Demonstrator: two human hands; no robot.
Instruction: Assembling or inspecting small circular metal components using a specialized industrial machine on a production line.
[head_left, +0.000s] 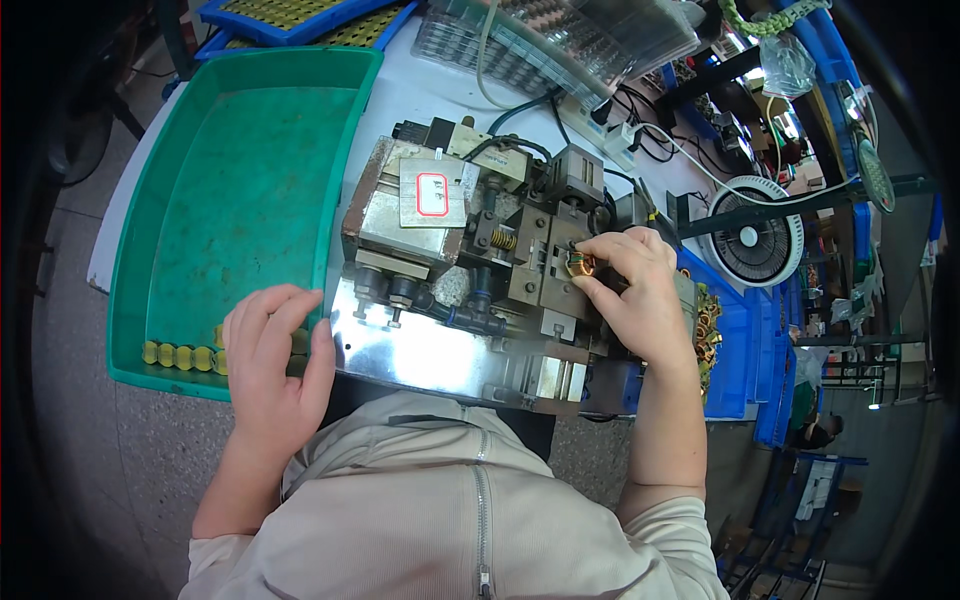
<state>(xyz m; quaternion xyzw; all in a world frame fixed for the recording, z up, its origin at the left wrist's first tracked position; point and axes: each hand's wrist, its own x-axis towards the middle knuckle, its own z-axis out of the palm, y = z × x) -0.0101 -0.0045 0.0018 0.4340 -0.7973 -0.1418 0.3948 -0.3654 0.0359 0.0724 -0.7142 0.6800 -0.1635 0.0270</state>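
Spreading across the middle of the bench, the metal machine (525,287) carries what seems the main risk: its blocks and slots sit close to bare fingertips, so any movement of them could pinch skin. To the machine's left, the green tray (240,190) holds yellow-green pieces (184,357) along its near edge; a careless sweep of the wrist could knock their row askew. To the machine's right, the blue bin (737,385) has copper-coloured coils heaped in it, and a bump from the forearm could spill or tangle some.

Just left of the machine, the left hand (275,355) hangs over the near right corner of the tray, fingers curled and thumb well apart, with nothing seen in its grasp. The right hand (640,290), at the machine's right side, is closed to a pinch, thumb and fingertips on a small copper coil (581,264). Such a narrow grip may let the coil twist or drop, and pressing it crooked against the machine could scrape its winding.

The coil is over the right part of the machine's brown block; whether they touch, I cannot tell. It looks rounded and shiny, orange-copper with a darker, greenish patch, partly hidden by the fingers.
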